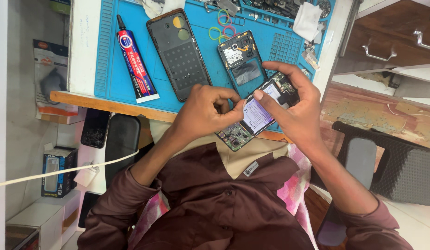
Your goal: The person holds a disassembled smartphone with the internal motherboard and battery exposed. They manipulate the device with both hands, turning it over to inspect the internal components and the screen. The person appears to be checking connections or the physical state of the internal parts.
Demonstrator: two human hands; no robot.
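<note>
Opened phone [256, 113] held diagonally, left hand [203, 113], right hand [296, 109]

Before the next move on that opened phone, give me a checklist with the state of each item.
1. Opened phone held by both hands: ok; left hand and right hand both grip it above the near edge of the blue mat.
2. Battery visible in the phone: ok, its pale label faces up.
3. Left fingers placed at the battery edge: ok, pinched there; whether anything is gripped, cannot tell.
4. Back cover out of the way: ok, it lies flat on the mat.
5. Glue tube capped: ok, black nozzle on, lying on the mat.
6. Loose frame clear of the hands: ok, though it lies close to them.
</note>
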